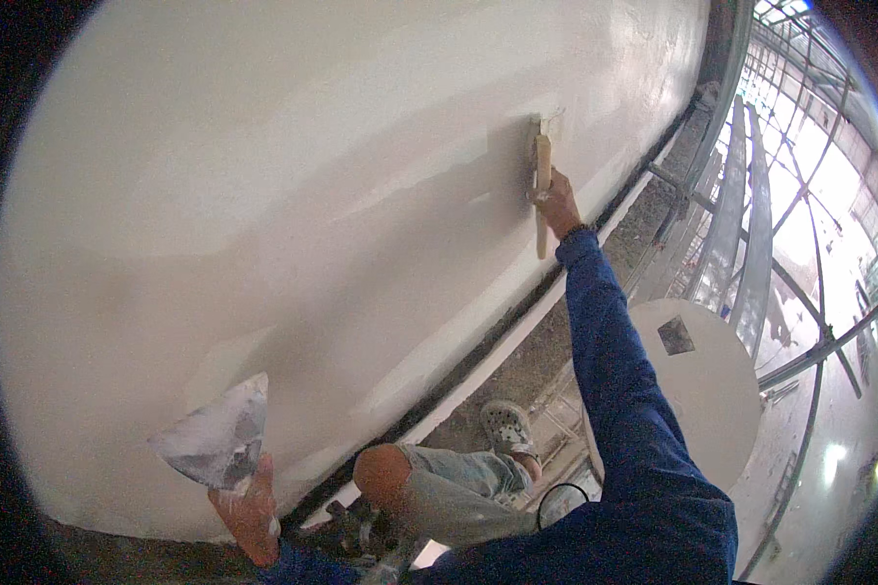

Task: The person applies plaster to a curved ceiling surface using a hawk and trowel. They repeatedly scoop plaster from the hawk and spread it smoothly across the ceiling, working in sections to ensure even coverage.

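My right hand [559,203] reaches far forward, its fingers wrapped round the pale handle of a plastering trowel [542,156]. The trowel is seen nearly edge-on, up against the smooth whitish wall [215,185], and casts a shadow to its left. Down at the lower left, my left hand [248,517] grips a wide putty knife [215,434]. Its flared blade is smeared with white and grey filler and stands out in front of the wall. The putty knife's handle is mostly hidden in my palm. Paler patches and streaks mark the wall between the two tools.
A dark gap and pale ledge [478,382] run along the wall's foot. My bent knee [380,472] is close to the wall, and my clog [505,426] rests beyond it. Right of my arm is a large round white surface [704,390]. Metal planks [727,224] and scaffold bars [800,361] lie farther right.
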`<state>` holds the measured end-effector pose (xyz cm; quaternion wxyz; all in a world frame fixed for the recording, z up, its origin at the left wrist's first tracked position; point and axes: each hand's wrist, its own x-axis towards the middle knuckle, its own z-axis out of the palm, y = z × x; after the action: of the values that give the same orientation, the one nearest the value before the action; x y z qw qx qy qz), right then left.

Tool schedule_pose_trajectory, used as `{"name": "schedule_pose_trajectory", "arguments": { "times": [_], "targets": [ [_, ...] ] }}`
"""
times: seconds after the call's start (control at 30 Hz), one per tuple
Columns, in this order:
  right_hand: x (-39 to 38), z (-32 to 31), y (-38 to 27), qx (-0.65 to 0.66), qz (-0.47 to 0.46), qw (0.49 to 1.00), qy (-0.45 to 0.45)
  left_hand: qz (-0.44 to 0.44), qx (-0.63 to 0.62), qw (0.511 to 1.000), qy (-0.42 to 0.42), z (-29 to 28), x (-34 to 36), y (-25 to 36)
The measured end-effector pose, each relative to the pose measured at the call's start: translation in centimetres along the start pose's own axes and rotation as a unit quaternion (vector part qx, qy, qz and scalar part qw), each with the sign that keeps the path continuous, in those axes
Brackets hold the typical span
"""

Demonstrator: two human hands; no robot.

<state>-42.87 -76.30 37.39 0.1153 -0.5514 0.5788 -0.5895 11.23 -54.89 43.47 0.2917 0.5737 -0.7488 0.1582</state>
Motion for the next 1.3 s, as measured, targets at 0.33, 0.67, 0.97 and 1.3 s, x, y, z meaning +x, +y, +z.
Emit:
{"name": "schedule_pose_trajectory", "arguments": {
  "times": [0.33,0.67,0.97,1.3],
  "targets": [
    [-14.2,14.8,-12.6,-0.093,-0.119,0.988,0.028,-0.027,0.136,0.989,0.041,-1.8,-2.4,-1.4],
    [-26.4,22.7,-24.5,0.044,-0.1,0.99,-0.085,-0.452,-0.43,0.781,0.037,-2.7,-1.9,3.4],
    [-27.1,9.6,-20.6,0.292,-0.061,0.927,-0.228,-0.312,-0.612,0.668,-0.286,-2.5,-1.1,4.4],
    [-20.3,5.7,-10.4,0.06,-0.354,0.89,-0.282,-0.249,-0.388,0.805,-0.374,-7.6,6.1,9.5]
  ]
}}
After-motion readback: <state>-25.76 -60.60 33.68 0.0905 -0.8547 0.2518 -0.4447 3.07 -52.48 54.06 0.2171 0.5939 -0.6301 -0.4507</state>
